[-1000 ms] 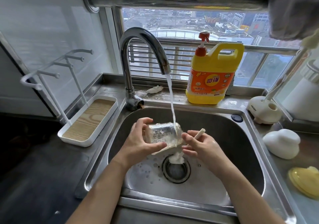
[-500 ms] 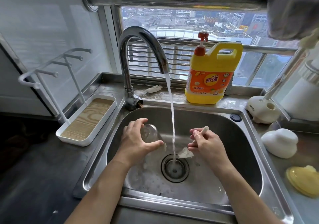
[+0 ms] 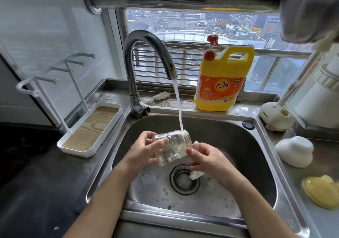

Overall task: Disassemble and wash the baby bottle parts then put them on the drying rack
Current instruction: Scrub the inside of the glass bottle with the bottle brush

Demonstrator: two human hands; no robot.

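Where the stream (image 3: 178,107) is landing: the bottle (image 3: 171,148) is lying tilted on its side between both hands, over the sink (image 3: 244,146). Its rim is meeting the water, apparently so that suds are flushing away.
Left hand (image 3: 141,154): is gripping the bottle's end away from the rim, fingers curling behind and thumb pressing in front, probably steadying it under the flow.
Right hand (image 3: 208,158): is curling round a brush (image 3: 196,175), its bristles hanging below the hand toward the drain (image 3: 184,180), seemingly keeping it out of the way during the rinse.
Rack (image 3: 91,127): is standing well to the left of the left hand, likely waiting for washed parts.
Hard to make out: whether water is entering the mouth or only striking the rim, and whether the right thumb, just beside that rim, is touching it. Most of the brush handle is hiding inside the fist, with only its tip showing above the hand.
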